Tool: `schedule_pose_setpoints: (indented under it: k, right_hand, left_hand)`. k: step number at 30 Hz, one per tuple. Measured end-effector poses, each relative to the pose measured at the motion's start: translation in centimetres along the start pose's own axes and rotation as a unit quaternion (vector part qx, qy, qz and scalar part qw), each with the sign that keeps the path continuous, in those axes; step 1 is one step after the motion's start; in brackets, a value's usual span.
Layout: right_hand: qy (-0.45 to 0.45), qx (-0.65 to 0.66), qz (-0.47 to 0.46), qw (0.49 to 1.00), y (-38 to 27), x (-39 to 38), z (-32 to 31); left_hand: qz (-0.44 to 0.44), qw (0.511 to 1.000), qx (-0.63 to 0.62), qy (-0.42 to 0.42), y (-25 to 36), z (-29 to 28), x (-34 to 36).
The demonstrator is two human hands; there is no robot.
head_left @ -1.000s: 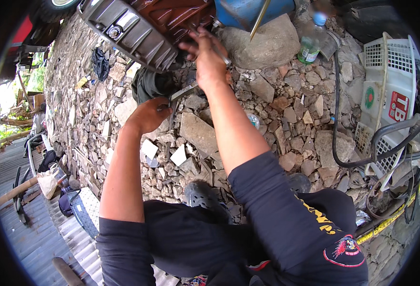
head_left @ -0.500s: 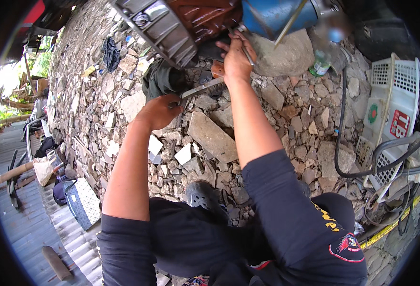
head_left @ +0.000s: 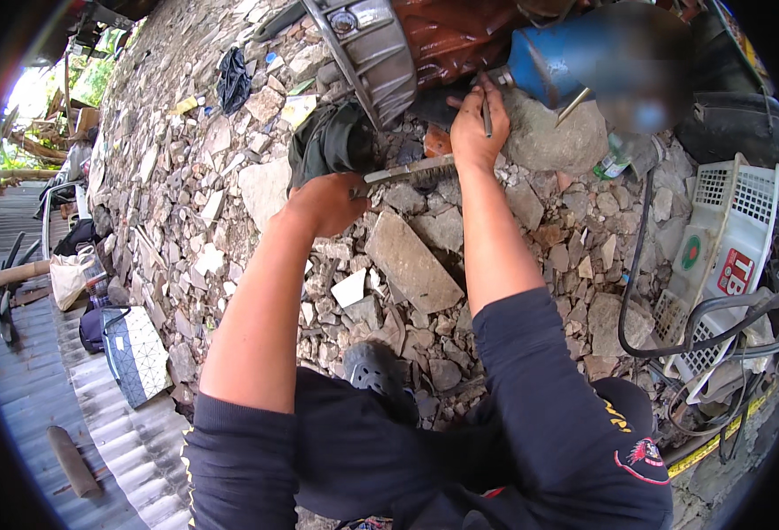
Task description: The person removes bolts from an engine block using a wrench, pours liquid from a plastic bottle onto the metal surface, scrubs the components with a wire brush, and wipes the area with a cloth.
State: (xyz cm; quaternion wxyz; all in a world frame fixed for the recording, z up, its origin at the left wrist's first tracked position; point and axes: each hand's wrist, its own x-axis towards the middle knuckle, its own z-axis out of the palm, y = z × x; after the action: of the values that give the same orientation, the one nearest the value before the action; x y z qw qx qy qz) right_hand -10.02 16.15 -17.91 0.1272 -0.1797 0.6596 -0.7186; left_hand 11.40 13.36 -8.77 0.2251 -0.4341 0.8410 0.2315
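Note:
My left hand (head_left: 329,203) is closed on the handle end of a wire brush (head_left: 420,169); its dark bristles face down over the rubble. My right hand (head_left: 478,124) is higher up, by the far end of the brush, with its fingers closed on a thin metal rod (head_left: 487,118). The rod's full length is hidden. Just beyond my hands lies a ribbed grey metal housing (head_left: 374,57) joined to a reddish-brown casing (head_left: 456,40). A blue cylinder (head_left: 548,57) sits to the right of my right fingers. Dark green cloth (head_left: 328,141) is bunched beside my left hand.
Broken stone covers the ground, with a large rock (head_left: 557,132) below the blue cylinder. White plastic baskets (head_left: 716,230) and a black hose (head_left: 630,291) are at the right. Corrugated metal sheets (head_left: 36,371) and a patterned bag (head_left: 138,358) lie at the left.
The view has shifted, so the scene sits further right and slightly lower. The rod in my right hand points more upright in the picture. Both hands keep their holds.

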Motion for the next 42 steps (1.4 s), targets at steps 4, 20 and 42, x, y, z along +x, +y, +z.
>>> schedule_pose_setpoints:
  k: [4,20,42]
  right_hand:
    - [0.001,0.152,0.128,0.98,-2.1,-0.7,-0.1]
    - [-0.014,0.437,0.274,0.857,-0.9,-0.8,-0.2]
    - [-0.118,0.046,0.002,0.992,-2.4,-4.1,0.0]
  left_hand:
    - [0.003,0.999,-0.041,-0.015,0.1,0.2,0.0]
    - [0.003,1.0,0.002,-0.01,0.6,-0.2,0.8]
    - [0.018,0.999,-0.019,-0.029,0.0,0.1,0.9]
